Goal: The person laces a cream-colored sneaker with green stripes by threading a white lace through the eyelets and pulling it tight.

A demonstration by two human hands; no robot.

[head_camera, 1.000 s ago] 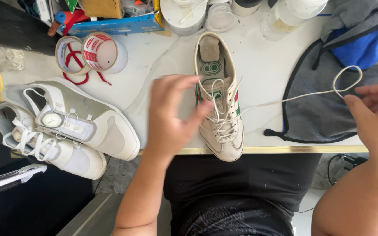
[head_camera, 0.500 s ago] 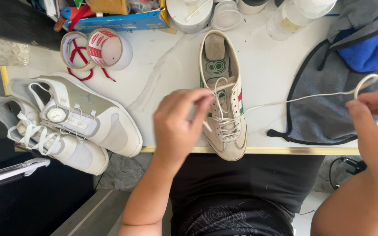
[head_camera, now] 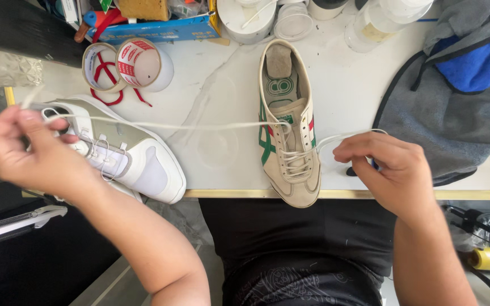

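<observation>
A cream sneaker (head_camera: 288,122) with green and red side stripes lies toe toward me on the white table (head_camera: 222,85). Its white lace (head_camera: 188,126) runs out of the eyelets to both sides. My left hand (head_camera: 32,150) is far to the left, above the white sneakers, pinching one lace end pulled taut. My right hand (head_camera: 384,167) sits just right of the sneaker, fingers closed on the other lace end, which loops slack from the eyelets.
A pair of white sneakers (head_camera: 123,156) lies at the left table edge. Two tape rolls (head_camera: 129,65) and a blue box (head_camera: 154,28) stand behind them. White cups (head_camera: 267,17) line the back. Grey and blue cloth (head_camera: 460,102) covers the right side.
My left hand left the cream sneaker and swung far left, drawing one lace end taut. My right hand came in from the right edge to beside the shoe.
</observation>
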